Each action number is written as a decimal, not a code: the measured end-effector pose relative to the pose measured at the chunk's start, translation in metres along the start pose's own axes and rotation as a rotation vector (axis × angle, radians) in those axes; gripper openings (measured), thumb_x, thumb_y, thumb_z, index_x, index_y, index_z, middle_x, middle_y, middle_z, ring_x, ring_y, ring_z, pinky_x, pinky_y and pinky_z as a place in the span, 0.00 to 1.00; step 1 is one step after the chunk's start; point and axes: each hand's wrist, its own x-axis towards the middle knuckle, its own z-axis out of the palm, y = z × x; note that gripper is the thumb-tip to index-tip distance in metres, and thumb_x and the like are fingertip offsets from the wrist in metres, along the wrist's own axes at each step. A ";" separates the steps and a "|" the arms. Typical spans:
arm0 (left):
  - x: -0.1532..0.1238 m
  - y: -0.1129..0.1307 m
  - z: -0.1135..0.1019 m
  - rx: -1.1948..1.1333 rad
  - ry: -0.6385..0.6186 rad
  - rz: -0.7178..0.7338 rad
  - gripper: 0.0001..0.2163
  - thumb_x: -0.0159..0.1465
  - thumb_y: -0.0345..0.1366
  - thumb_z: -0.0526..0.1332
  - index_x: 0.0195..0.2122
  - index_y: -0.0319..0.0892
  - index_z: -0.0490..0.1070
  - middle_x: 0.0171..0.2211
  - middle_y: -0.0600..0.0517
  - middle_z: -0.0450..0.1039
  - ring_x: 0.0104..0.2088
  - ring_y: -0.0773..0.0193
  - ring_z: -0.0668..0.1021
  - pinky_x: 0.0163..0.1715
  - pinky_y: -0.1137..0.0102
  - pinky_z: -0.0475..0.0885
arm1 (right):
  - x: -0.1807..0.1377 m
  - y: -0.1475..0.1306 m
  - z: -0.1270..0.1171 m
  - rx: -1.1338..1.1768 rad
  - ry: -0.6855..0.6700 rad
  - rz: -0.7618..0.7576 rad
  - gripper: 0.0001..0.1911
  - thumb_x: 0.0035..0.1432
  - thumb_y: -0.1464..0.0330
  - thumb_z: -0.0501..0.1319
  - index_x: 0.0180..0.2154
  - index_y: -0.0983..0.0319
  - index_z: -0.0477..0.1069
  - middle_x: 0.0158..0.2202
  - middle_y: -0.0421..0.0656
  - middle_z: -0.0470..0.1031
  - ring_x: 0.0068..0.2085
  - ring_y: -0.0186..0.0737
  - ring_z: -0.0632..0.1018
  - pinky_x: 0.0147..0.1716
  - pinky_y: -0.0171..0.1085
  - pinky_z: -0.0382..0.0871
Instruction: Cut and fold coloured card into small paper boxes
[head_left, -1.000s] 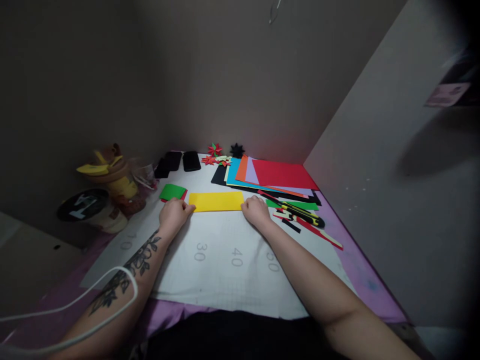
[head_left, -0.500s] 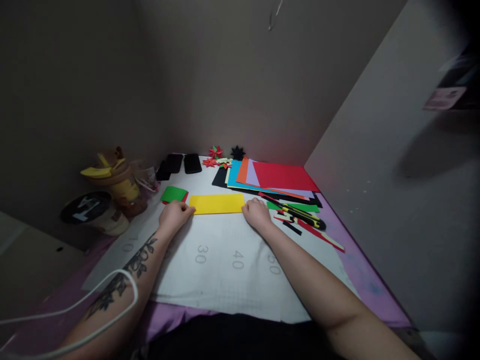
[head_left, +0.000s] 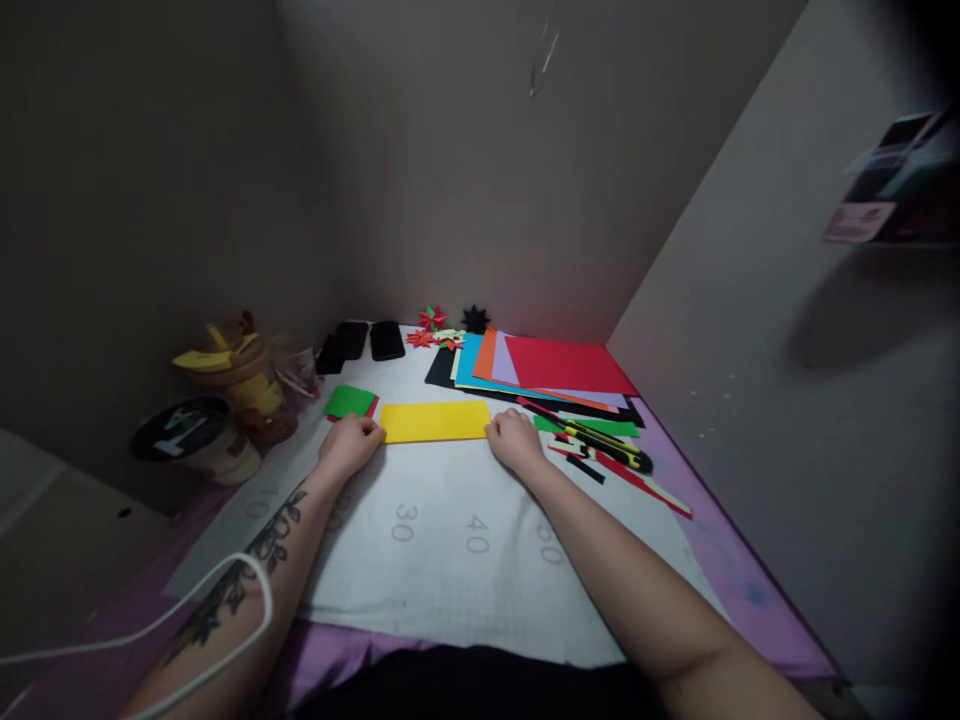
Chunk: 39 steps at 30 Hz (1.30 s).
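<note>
A yellow strip of paper point(head_left: 435, 422) lies lengthwise between my hands, over the white sheet printed with numbers point(head_left: 442, 580). My left hand point(head_left: 352, 442) is closed at its left end, thumb and finger pinching the corner. At the opposite end, my right hand point(head_left: 516, 438) has its fingers curled in and grips the edge. Green paper pieces point(head_left: 351, 401), with red beneath, lie just behind my left hand. To the right of my right hand are a black and yellow utility knife point(head_left: 611, 446), a green strip point(head_left: 630, 428) and several narrow paper scraps point(head_left: 585, 468).
A fanned stack of coloured sheets point(head_left: 574, 363) lies at the back right. Folded paper stars point(head_left: 433, 319) and a black phone point(head_left: 387, 341) are near the wall. Pots and a tub point(head_left: 196, 440) stand at left. A white cable point(head_left: 255, 565) loops over my left forearm.
The whole scene sits slightly lower in view, as the head has tilted up a little. Both hands still hold the yellow paper at its ends.
</note>
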 end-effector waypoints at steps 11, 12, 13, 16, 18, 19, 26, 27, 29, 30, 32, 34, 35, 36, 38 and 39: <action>-0.002 0.002 0.001 0.086 0.002 0.040 0.14 0.59 0.41 0.53 0.31 0.41 0.76 0.38 0.44 0.74 0.38 0.58 0.74 0.34 0.69 0.64 | 0.001 0.001 0.000 0.011 -0.004 0.006 0.16 0.61 0.66 0.50 0.38 0.63 0.76 0.43 0.50 0.73 0.44 0.46 0.71 0.39 0.38 0.59; -0.002 0.003 0.002 0.101 0.006 0.048 0.14 0.60 0.41 0.53 0.31 0.40 0.76 0.38 0.44 0.74 0.38 0.58 0.74 0.34 0.69 0.64 | 0.001 0.001 0.000 0.010 -0.004 0.007 0.16 0.61 0.66 0.50 0.38 0.63 0.76 0.42 0.50 0.73 0.44 0.46 0.71 0.39 0.38 0.59; -0.002 0.003 0.002 0.116 0.010 0.052 0.14 0.60 0.41 0.53 0.31 0.40 0.76 0.37 0.44 0.74 0.37 0.58 0.74 0.34 0.69 0.64 | 0.001 0.001 0.000 0.010 -0.003 0.007 0.16 0.61 0.66 0.50 0.38 0.63 0.76 0.42 0.50 0.73 0.44 0.46 0.71 0.39 0.38 0.59; -0.002 0.003 0.004 0.152 0.021 0.062 0.13 0.60 0.40 0.54 0.30 0.39 0.76 0.37 0.44 0.74 0.36 0.59 0.74 0.34 0.70 0.65 | 0.000 0.001 -0.001 0.006 -0.005 0.010 0.16 0.61 0.66 0.51 0.39 0.63 0.76 0.43 0.50 0.73 0.44 0.46 0.71 0.39 0.38 0.59; -0.002 0.002 0.005 0.154 0.032 0.066 0.13 0.60 0.40 0.54 0.30 0.39 0.76 0.37 0.44 0.74 0.36 0.58 0.74 0.34 0.70 0.65 | 0.000 0.000 -0.001 0.001 -0.011 0.012 0.16 0.61 0.66 0.50 0.39 0.63 0.76 0.43 0.51 0.73 0.44 0.46 0.71 0.40 0.38 0.59; -0.002 0.002 0.006 0.152 0.038 0.071 0.13 0.60 0.40 0.54 0.30 0.40 0.76 0.37 0.44 0.74 0.36 0.58 0.74 0.35 0.70 0.65 | 0.001 0.000 -0.002 -0.001 -0.013 0.013 0.16 0.61 0.67 0.50 0.39 0.63 0.76 0.43 0.51 0.73 0.44 0.46 0.72 0.40 0.38 0.59; -0.003 0.001 0.001 0.131 0.001 0.097 0.13 0.60 0.40 0.54 0.32 0.40 0.76 0.38 0.44 0.74 0.38 0.57 0.75 0.38 0.70 0.66 | 0.002 0.000 0.000 0.006 -0.009 0.016 0.16 0.61 0.67 0.50 0.38 0.63 0.75 0.43 0.50 0.73 0.44 0.47 0.72 0.39 0.39 0.60; -0.003 0.001 0.001 0.132 -0.008 0.097 0.13 0.60 0.40 0.54 0.33 0.40 0.76 0.38 0.44 0.73 0.38 0.57 0.74 0.38 0.70 0.66 | 0.001 0.001 0.000 0.006 -0.007 0.014 0.16 0.61 0.67 0.50 0.38 0.63 0.75 0.43 0.50 0.73 0.44 0.47 0.71 0.39 0.39 0.59; -0.003 0.001 0.001 0.138 -0.014 0.103 0.13 0.60 0.40 0.54 0.33 0.40 0.75 0.38 0.44 0.73 0.39 0.57 0.74 0.38 0.69 0.66 | 0.001 0.001 0.000 0.005 -0.006 0.014 0.16 0.61 0.67 0.50 0.38 0.63 0.75 0.43 0.50 0.73 0.44 0.46 0.71 0.39 0.39 0.59; -0.003 0.000 0.002 0.144 -0.010 0.107 0.13 0.60 0.40 0.53 0.33 0.40 0.75 0.38 0.44 0.73 0.39 0.57 0.74 0.38 0.69 0.66 | 0.001 0.001 0.000 0.006 -0.006 0.014 0.16 0.61 0.66 0.50 0.37 0.63 0.75 0.43 0.50 0.73 0.44 0.46 0.71 0.39 0.38 0.59; -0.003 0.000 0.003 0.160 0.002 0.116 0.13 0.60 0.40 0.53 0.33 0.40 0.74 0.38 0.44 0.72 0.38 0.57 0.74 0.38 0.68 0.66 | 0.001 0.001 0.000 0.004 -0.002 0.012 0.16 0.61 0.66 0.50 0.37 0.63 0.75 0.43 0.50 0.73 0.44 0.46 0.71 0.39 0.38 0.59; -0.004 0.000 0.005 0.178 0.011 0.111 0.12 0.61 0.40 0.53 0.33 0.41 0.74 0.38 0.44 0.72 0.39 0.56 0.74 0.38 0.67 0.66 | 0.001 0.001 0.000 0.001 0.003 0.010 0.16 0.60 0.66 0.50 0.37 0.63 0.75 0.42 0.50 0.73 0.44 0.46 0.71 0.39 0.38 0.59; -0.004 0.000 0.005 0.184 0.014 0.107 0.12 0.61 0.40 0.53 0.33 0.41 0.74 0.38 0.44 0.72 0.39 0.56 0.74 0.38 0.67 0.66 | 0.001 0.001 0.001 0.001 0.004 0.010 0.16 0.60 0.66 0.50 0.37 0.63 0.75 0.42 0.50 0.73 0.44 0.46 0.71 0.39 0.38 0.59; -0.005 0.001 0.006 0.188 0.017 0.103 0.12 0.61 0.40 0.53 0.33 0.41 0.74 0.38 0.44 0.72 0.39 0.55 0.74 0.38 0.67 0.66 | 0.001 0.001 0.001 0.001 0.005 0.012 0.16 0.61 0.67 0.50 0.37 0.63 0.75 0.42 0.50 0.73 0.44 0.46 0.71 0.39 0.38 0.59; -0.006 0.002 0.006 0.191 0.024 0.103 0.12 0.60 0.40 0.53 0.33 0.41 0.73 0.39 0.44 0.72 0.40 0.55 0.74 0.39 0.67 0.66 | 0.001 0.001 0.001 0.004 -0.002 0.015 0.16 0.61 0.67 0.50 0.37 0.63 0.75 0.43 0.50 0.73 0.44 0.45 0.71 0.39 0.38 0.59; -0.006 0.002 0.006 0.191 0.027 0.104 0.11 0.60 0.39 0.53 0.33 0.41 0.73 0.39 0.44 0.71 0.40 0.55 0.74 0.39 0.67 0.66 | 0.002 0.001 0.001 0.006 -0.006 0.016 0.16 0.61 0.67 0.50 0.37 0.63 0.75 0.43 0.50 0.73 0.44 0.45 0.71 0.39 0.38 0.59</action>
